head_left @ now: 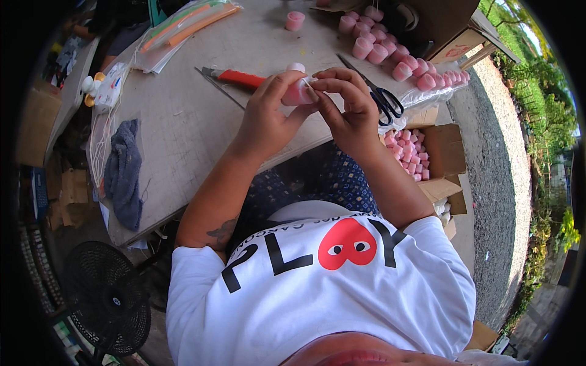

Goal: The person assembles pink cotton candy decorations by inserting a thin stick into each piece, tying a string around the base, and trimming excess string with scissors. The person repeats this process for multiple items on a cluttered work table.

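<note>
Over the table (183, 131), my left hand (268, 113) grips a small pink tapered cylinder (295, 94) between thumb and fingers. My right hand (349, 110) is closed at its right side, its thumb and fingertips pinching a thin white strip or strand (309, 80) there. The fingers partly hide where the strip meets the cylinder. A small whitish round top (296, 66) shows just behind the left fingers; whether it is a separate piece I cannot tell. Beyond my left hand lies a red-handled cutter (241, 78), and by my right hand are dark-handled scissors (388, 107).
Several pink cylinders (378, 53) stand in rows at the far right, with a single one (295, 21) apart. An open carton (444, 149) of pink pieces sits right of my lap. A grey cloth (125, 174), bagged strips (189, 27) and a black fan (110, 299) are on the left.
</note>
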A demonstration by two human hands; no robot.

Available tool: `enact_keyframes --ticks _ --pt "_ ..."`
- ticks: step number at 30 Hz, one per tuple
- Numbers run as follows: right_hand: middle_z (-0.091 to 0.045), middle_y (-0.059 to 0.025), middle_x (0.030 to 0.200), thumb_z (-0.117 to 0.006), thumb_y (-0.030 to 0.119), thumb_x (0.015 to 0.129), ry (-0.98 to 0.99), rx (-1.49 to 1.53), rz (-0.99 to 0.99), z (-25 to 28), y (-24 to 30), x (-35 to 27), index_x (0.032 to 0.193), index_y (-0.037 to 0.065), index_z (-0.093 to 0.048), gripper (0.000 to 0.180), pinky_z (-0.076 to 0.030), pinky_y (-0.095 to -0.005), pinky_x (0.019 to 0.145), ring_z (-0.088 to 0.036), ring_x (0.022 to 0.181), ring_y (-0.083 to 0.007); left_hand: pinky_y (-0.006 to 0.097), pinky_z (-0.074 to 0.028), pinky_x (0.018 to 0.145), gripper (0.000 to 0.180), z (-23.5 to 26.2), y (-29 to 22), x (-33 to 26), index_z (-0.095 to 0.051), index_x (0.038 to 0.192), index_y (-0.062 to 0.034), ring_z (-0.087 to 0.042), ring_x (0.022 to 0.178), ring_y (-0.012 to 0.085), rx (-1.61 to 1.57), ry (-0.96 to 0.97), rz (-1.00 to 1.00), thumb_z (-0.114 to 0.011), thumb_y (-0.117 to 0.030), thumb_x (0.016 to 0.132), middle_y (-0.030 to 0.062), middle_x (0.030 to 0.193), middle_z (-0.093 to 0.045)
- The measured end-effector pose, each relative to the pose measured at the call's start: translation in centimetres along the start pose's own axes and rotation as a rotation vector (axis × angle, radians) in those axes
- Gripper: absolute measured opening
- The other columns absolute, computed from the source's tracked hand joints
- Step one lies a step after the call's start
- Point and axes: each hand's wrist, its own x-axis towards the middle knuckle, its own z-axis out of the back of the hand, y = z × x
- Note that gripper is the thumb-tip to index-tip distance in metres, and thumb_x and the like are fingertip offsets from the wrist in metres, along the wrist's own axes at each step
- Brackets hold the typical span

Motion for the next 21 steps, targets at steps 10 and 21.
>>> enact_keyframes --ticks 10,21 --pt "-0.061 -0.011 0.102 -0.07 -0.004 0.078 0.0 0.044 -0.029 -0.2 -0.1 0.0 0.095 0.001 -0.067 0.017 -0.051 -0.0298 0.082 -0.062 0.094 -0.0222 0.039 -0.052 0.077 0.051 -0.2 -0.1 -0.1 -0.053 0.116 -0.0042 -0.064 0.093 0.0329 0.007 0.004 0.018 -0.079 -0.011 0.073 0.016 0.104 -0.064" --pt "-0.059 -0.0131 0.102 -0.067 -0.007 0.078 0.053 -0.181 0.018 0.9 0.3 -0.3 0.094 0.001 -0.061 0.019 -0.05 -0.0334 0.081 -0.061 0.095 -0.0281 0.036 -0.051 0.081 0.053 0.0 -0.3 0.0 -0.054 0.118 -0.0064 -0.064 0.096 0.0289 0.056 -0.01 0.017 -0.079 -0.005 0.072 0.0143 0.106 -0.064"
